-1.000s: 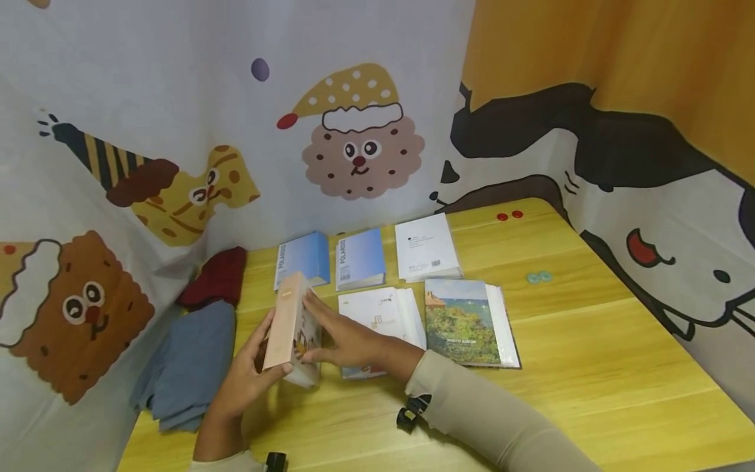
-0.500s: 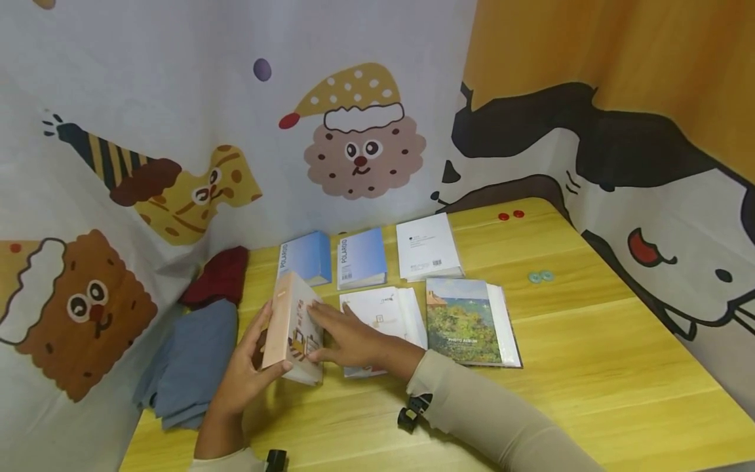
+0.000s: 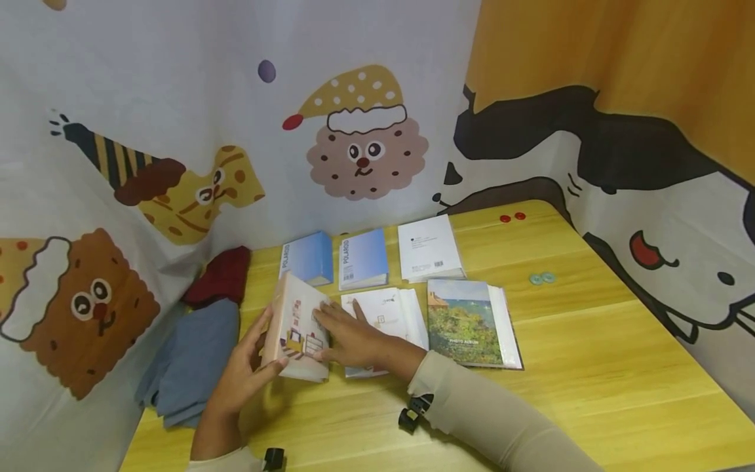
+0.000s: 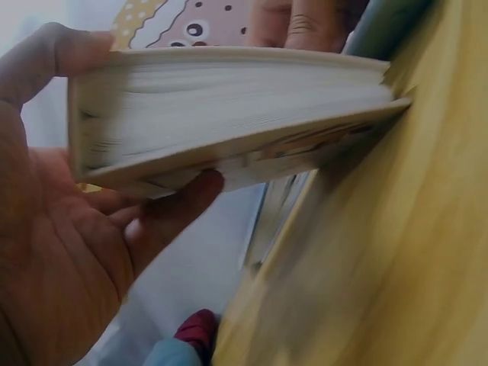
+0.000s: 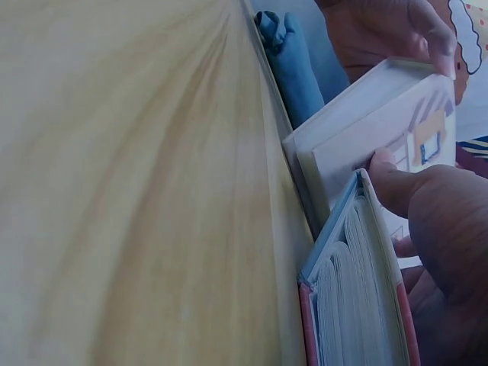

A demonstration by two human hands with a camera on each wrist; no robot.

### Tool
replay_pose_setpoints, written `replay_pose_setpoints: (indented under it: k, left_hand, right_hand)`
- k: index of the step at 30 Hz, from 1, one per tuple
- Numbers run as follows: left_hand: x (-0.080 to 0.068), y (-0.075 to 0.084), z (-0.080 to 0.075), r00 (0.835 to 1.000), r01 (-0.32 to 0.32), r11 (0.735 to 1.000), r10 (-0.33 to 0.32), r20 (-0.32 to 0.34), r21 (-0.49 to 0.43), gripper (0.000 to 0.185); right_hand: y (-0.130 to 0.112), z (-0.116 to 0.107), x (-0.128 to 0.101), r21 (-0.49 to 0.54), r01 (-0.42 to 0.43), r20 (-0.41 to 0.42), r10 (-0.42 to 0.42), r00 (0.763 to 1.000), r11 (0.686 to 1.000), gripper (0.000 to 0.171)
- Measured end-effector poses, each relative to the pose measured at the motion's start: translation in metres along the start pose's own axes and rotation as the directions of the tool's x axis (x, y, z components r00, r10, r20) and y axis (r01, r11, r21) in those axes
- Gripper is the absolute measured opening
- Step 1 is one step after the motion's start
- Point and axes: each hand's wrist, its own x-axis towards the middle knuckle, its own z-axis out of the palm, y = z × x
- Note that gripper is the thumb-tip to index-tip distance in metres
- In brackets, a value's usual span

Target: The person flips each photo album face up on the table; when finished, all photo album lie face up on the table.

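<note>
Left hand (image 3: 243, 370) grips thick, pale-pink-and-white illustrated hardcover album (image 3: 299, 328) by its spine side. Right hand (image 3: 356, 341): fingers extended, touching cover. Folded grey-blue cloth (image 3: 197, 360) left of left fingers.

Yellow wood-grain table (image 3: 590, 367); white cartoon-print curtain (image 3: 194, 78) behind; orange cloth (image 3: 548, 46) upper right

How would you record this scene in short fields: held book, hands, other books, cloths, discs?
Held book: pale, illustrated, tilted
Left hand: grips it around the spine
Right hand: touches its front cover
Back row: two blue books, one white book
Front row: another white book, landscape-covered book
Cloths: blue-gray cloth, dark red cloth behind
Discs: two red discs, two pale-green discs
</note>
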Motion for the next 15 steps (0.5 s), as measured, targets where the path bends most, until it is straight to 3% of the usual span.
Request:
replay_pose_setpoints:
  k: [3,6,10,12,15]
  left_hand:
    - [-0.003,0.001,-0.003,0.999,0.053,0.998,-0.052,-0.005,0.046,0.098]
    - [-0.003,0.001,-0.006,0.987,0.159,0.981,-0.159,-0.007,0.109,0.097]
    - [0.002,-0.001,-0.008,0.947,0.315,0.923,-0.320,-0.015,0.219,0.098]
    - [0.004,-0.002,-0.008,0.933,0.350,0.896,-0.359,-0.019,0.273,0.101]
    - [0.006,-0.002,-0.006,0.925,0.368,0.878,-0.380,-0.021,0.305,0.102]
  right_hand:
    - [0.000,0.001,-0.001,-0.023,-0.016,0.001,0.016,1.000,1.000,0.090]
    - [0.000,0.001,-0.002,-0.049,-0.029,-0.002,0.029,1.000,0.998,0.088]
    - [0.001,-0.001,-0.001,-0.090,-0.044,-0.001,0.044,0.999,0.995,0.086]
    - [0.001,-0.001,-0.001,-0.120,-0.050,0.000,0.051,0.999,0.992,0.085]
    - [0.002,0.001,0.000,-0.171,-0.060,0.003,0.062,0.998,0.983,0.083]
